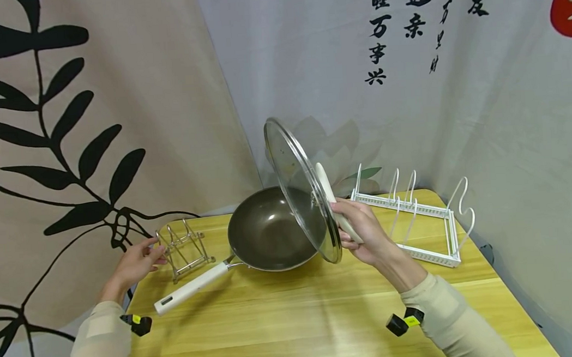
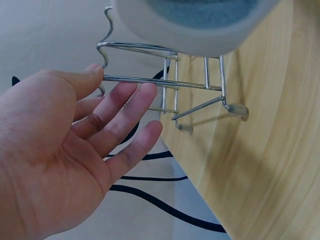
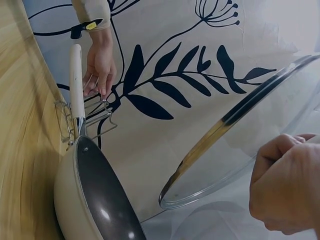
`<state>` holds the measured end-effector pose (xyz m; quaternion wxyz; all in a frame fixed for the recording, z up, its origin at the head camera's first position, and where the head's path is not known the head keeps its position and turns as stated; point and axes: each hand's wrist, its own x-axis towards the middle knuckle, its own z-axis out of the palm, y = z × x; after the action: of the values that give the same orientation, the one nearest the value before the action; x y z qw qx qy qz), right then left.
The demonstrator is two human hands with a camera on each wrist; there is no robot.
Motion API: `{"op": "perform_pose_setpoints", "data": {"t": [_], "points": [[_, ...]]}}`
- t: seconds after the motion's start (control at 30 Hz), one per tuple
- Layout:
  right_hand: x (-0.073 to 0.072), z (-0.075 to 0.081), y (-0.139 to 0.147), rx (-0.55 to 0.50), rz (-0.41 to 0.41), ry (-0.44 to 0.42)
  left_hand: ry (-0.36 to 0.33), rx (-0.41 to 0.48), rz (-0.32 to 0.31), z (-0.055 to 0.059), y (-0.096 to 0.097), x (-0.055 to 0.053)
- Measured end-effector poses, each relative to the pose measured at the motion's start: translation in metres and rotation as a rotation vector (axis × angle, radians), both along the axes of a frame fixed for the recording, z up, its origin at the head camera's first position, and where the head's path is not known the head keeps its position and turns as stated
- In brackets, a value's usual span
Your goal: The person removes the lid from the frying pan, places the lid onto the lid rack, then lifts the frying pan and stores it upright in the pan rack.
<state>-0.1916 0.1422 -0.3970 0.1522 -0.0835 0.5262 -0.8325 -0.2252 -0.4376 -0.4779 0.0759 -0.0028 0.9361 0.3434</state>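
My right hand (image 1: 363, 231) grips the cream handle (image 1: 335, 203) of a glass pot lid (image 1: 298, 183). The lid is tilted steeply on edge above the right side of a dark-lined frying pan (image 1: 270, 234). In the right wrist view the lid's glass (image 3: 240, 155) shows, but the handle is hidden. My left hand (image 1: 136, 264) pinches the left end of a small metal wire rack (image 1: 184, 249) at the table's far left. In the left wrist view the thumb lies on the rack's wire (image 2: 150, 81), with the other fingers loosely bent behind and below it.
A white dish rack (image 1: 426, 219) with upright wire dividers stands on the right of the wooden table (image 1: 276, 332). The pan's cream handle (image 1: 191, 288) points to the front left, near the small wire rack. A printed curtain (image 1: 163, 98) hangs behind the table.
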Motion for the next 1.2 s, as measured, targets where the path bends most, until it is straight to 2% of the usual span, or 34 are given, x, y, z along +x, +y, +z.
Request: {"op": "perform_pose_setpoints", "data": {"t": [0.53,1.0,1.2], "points": [[-0.008,0.005,-0.016,-0.043,0.026,0.008,-0.019,0.003,-0.005,0.003,-0.001,0.0],[-0.014,0.004,-0.033,-0.032,-0.006,-0.044,-0.026,0.005,-0.004,0.002,-0.001,-0.001],[-0.019,0.004,-0.04,-0.036,0.018,-0.045,-0.019,0.028,-0.003,0.0,-0.001,-0.001]]}}
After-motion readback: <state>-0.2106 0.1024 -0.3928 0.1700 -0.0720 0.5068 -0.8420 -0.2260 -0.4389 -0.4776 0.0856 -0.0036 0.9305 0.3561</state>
